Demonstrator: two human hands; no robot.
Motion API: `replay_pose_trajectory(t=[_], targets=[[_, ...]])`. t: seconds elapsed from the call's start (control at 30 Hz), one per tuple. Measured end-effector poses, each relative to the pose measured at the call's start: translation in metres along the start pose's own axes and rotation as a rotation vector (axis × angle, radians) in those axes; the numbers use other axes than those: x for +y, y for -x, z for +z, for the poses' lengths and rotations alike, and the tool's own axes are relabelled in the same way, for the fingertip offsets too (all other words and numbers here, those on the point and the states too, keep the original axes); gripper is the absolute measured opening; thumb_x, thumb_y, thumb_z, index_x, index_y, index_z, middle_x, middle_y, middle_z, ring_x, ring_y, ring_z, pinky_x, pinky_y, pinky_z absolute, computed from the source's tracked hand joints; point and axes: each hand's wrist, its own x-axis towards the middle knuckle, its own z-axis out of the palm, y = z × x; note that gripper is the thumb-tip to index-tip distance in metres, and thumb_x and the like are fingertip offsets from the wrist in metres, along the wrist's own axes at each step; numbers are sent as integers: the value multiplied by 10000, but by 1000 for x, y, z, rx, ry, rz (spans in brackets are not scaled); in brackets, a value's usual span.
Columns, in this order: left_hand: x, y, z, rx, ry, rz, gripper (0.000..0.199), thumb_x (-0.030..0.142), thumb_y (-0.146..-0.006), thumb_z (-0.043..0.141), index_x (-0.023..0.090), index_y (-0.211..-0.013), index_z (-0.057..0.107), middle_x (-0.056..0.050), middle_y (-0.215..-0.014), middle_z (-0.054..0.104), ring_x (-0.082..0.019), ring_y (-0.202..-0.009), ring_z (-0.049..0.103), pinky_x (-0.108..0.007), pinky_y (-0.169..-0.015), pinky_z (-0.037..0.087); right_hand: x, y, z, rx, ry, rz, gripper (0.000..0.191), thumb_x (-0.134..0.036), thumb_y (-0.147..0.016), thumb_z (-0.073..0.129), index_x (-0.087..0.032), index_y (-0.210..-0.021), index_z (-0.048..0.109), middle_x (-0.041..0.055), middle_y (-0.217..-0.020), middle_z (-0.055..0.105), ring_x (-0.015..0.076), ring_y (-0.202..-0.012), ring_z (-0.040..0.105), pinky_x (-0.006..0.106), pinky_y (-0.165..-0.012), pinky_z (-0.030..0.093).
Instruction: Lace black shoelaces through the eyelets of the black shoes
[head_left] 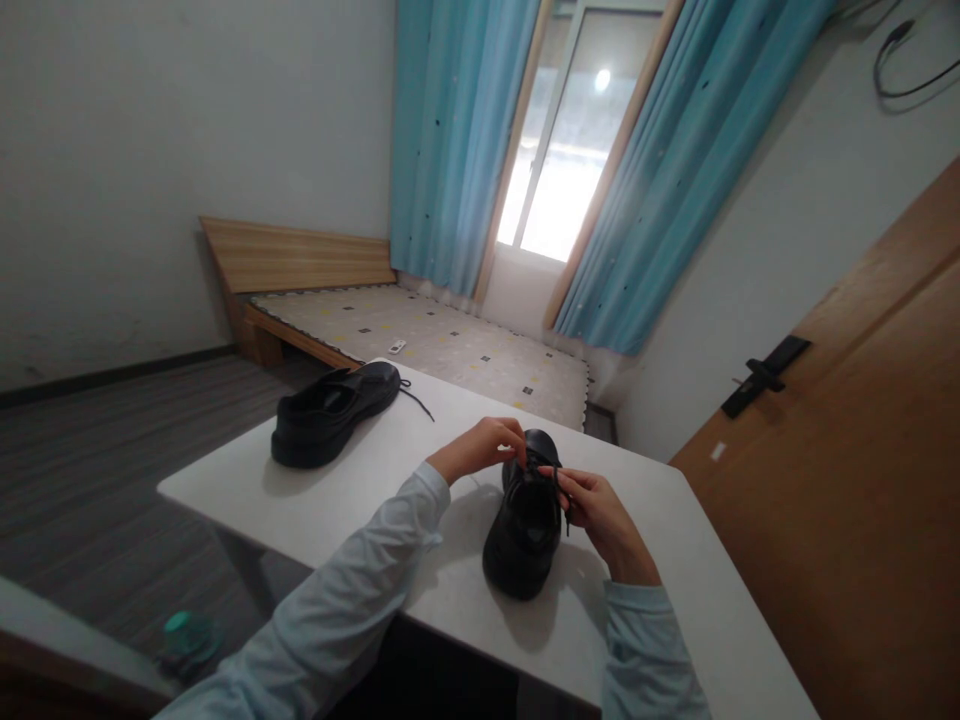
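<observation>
A black shoe (519,545) stands on the white table (675,560), its toe pointing away from me and its heel toward me. My left hand (493,444) is at the left side of its lacing, with bent fingers pressed close to the laces; what they pinch is too small to make out. On the right side, my right hand (592,505) pinches a black shoelace between thumb and fingers, and a lace end hangs below them. A second black shoe (319,425) rests at the table's left part, a loose lace trailing from its toe end.
Beyond the table is a bed (465,350) with a patterned mattress and a small white remote (397,347) on it. Blue curtains (457,150) flank a window. A wooden door (862,430) stands at the right. A green object (184,632) is low at the left.
</observation>
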Motion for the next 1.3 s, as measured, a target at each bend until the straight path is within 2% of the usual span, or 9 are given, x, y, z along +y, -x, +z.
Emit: replay_pose_trajectory(t=[0.17,0.3,0.5,0.67,0.87,1.07,1.2,1.3], targets=[[-2,1,3,37,-112,44,237,88,-826,499,164,-758,713,-44,-898,625,-90,-785,579,-186,-733,440,-2,1,1,-7,-51,23,521,-458,-616,735,-118,-1009,702,-59,-483,450,18,-366,252,196,-387,79],[0,2,5,33,-292,70,239,114,-849,494,188,-785,712,-28,-934,613,-103,-841,553,-209,-784,422,-1,0,1,-12,-85,22,498,-448,-612,740,-119,-985,707,-46,-504,482,15,-366,277,189,-379,89],[4,3,5,97,-575,154,196,181,-876,502,221,-835,690,-23,-953,614,-133,-861,534,-259,-793,382,0,-1,4,61,-83,-22,481,-443,-609,742,-114,-958,715,-34,-514,512,14,-352,289,187,-364,106],[3,2,9,108,-639,172,174,209,-877,518,254,-901,684,-22,-944,635,-136,-855,546,-276,-791,358,-2,1,8,90,-32,-65,494,-452,-604,749,-101,-951,720,-25,-516,524,21,-355,300,193,-367,126],[9,0,23,210,-451,-11,170,340,-839,577,241,-831,714,-33,-888,669,-136,-818,570,-277,-768,369,-3,2,9,147,101,-122,471,-465,-634,721,-112,-948,730,-18,-499,528,38,-368,305,201,-377,156],[10,-5,27,325,-58,-198,82,267,-739,686,196,-745,726,-26,-823,682,-130,-780,601,-233,-747,431,-5,3,10,208,312,-238,326,-416,-660,688,-129,-795,760,30,-554,613,97,-433,417,230,-395,269],[12,-7,26,276,114,-278,83,238,-695,715,162,-726,730,-21,-739,676,-114,-693,593,-204,-665,429,-5,3,11,229,328,-277,307,-396,-648,700,-125,-780,760,72,-669,693,157,-533,535,271,-477,407],[14,-7,26,196,190,-345,105,248,-673,725,151,-714,732,-18,-710,685,-114,-678,592,-199,-649,427,-2,2,11,233,366,-313,299,-393,-662,694,-137,-800,763,94,-754,725,189,-594,580,303,-541,455]])
